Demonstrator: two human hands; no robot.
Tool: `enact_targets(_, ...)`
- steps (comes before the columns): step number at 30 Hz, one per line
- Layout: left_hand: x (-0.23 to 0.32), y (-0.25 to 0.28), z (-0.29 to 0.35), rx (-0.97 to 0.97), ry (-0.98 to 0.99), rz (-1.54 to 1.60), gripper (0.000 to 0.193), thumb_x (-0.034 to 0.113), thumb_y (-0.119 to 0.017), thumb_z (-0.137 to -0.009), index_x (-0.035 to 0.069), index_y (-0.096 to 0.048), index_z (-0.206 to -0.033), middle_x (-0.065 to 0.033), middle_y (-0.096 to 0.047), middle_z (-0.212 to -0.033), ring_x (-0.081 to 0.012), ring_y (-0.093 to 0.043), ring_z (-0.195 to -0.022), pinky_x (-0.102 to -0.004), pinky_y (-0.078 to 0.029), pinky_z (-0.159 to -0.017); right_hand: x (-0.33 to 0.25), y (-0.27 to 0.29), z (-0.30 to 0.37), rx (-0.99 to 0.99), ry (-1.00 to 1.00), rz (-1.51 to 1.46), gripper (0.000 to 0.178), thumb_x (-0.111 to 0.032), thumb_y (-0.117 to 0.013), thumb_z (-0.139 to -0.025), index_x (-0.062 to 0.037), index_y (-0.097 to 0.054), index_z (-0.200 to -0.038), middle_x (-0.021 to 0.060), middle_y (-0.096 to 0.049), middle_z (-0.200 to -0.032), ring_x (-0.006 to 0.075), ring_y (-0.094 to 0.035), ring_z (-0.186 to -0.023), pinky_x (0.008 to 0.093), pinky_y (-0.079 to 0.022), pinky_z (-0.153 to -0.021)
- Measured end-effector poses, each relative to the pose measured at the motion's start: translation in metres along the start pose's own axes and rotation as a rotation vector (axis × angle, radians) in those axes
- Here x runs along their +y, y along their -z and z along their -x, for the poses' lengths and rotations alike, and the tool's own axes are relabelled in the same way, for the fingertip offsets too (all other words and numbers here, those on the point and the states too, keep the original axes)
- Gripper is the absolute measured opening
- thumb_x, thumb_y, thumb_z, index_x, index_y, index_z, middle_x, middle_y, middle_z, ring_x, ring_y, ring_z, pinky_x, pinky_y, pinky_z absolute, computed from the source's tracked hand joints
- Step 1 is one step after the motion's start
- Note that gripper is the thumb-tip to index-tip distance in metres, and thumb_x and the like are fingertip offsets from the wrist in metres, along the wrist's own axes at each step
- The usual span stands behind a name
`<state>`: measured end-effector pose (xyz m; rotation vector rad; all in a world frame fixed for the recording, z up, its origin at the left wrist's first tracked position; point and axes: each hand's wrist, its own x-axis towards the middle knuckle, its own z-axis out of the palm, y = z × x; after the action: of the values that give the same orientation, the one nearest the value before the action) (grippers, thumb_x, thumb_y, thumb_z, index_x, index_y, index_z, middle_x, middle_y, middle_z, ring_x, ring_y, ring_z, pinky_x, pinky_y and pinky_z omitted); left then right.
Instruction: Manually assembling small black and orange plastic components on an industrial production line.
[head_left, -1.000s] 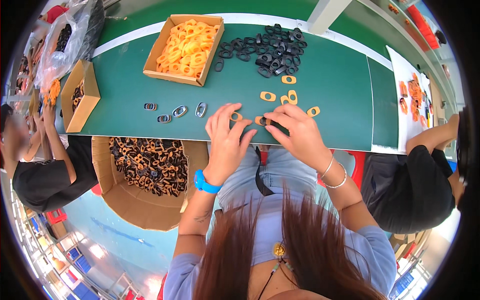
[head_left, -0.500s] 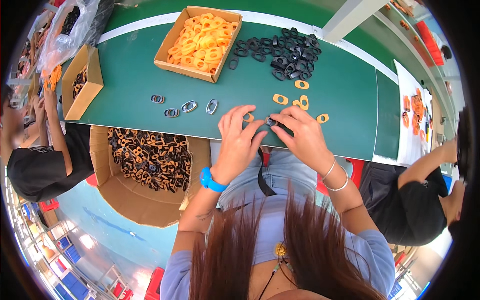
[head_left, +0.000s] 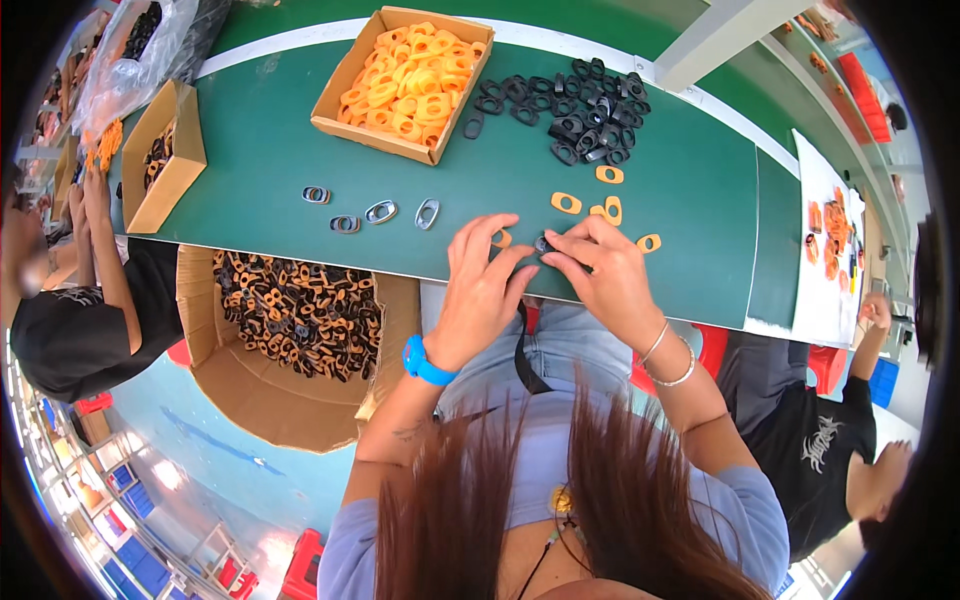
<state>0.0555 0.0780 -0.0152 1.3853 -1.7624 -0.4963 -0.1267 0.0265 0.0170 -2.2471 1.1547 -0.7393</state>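
Observation:
Near the table's front edge, a small dark oval ring [head_left: 542, 244] sits between my two hands, mostly covered by fingers. My right hand [head_left: 610, 268] pinches it between thumb and forefinger. From the other side, the bent thumb and forefinger of my left hand [head_left: 478, 290] close in at its edge. Partly under my left fingers lies an orange oval ring [head_left: 502, 239]. Loose orange rings [head_left: 566, 203] lie beyond my right hand, with another orange ring [head_left: 649, 243] to its right. Several dark rings with a shiny rim [head_left: 427, 213] lie left of my left hand.
An open cardboard box [head_left: 434, 155] of orange rings stands at the back, beside a heap of black rings [head_left: 597, 115]. Below the table's left front edge is a large carton [head_left: 240, 395] of black-and-orange pieces. People sit on both sides; a smaller box [head_left: 185, 150] stands left.
My hands stay almost in place around the dark ring, fingers shifting slightly. The person at the right has changed posture, with an arm now raised beside the table. The view has shifted a little.

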Motion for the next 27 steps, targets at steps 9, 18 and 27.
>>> enact_targets(9,-0.005,-0.001,0.002,0.046,-0.007,0.017,0.025,0.006,-0.08,-0.076,0.003,-0.069,-0.098,-0.0154,-0.054,-0.132,-0.0398,-0.049,-0.122,-0.0486,-0.041,-0.1,0.004,-0.012,0.006,0.089,0.034,0.029,0.026,-0.006,-0.081,-0.079,-0.0043,-0.077,-0.105,0.0065,-0.064,-0.082,0.0198,-0.061,-0.068,0.0325,-0.05,-0.057)
enact_targets(18,-0.002,-0.003,-0.001,0.065,0.004,0.011,0.025,0.006,-0.082,-0.074,0.004,-0.071,-0.096,-0.0148,-0.055,-0.13,-0.0371,-0.05,-0.119,-0.0457,-0.043,-0.099,-0.002,-0.005,0.002,0.054,0.086,0.098,0.025,-0.003,-0.081,-0.078,-0.0016,-0.077,-0.103,0.0068,-0.064,-0.082,0.0207,-0.061,-0.068,0.0326,-0.049,-0.059)
enact_targets(27,-0.001,-0.001,-0.003,0.05,0.044,0.021,0.033,0.006,-0.08,-0.076,0.004,-0.068,-0.106,-0.0138,-0.055,-0.131,-0.0367,-0.05,-0.121,-0.045,-0.044,-0.099,0.002,-0.01,0.005,0.051,0.132,0.089,0.029,0.003,-0.079,-0.078,-0.0001,-0.075,-0.106,0.0085,-0.064,-0.085,0.0225,-0.063,-0.075,0.0332,-0.051,-0.064)
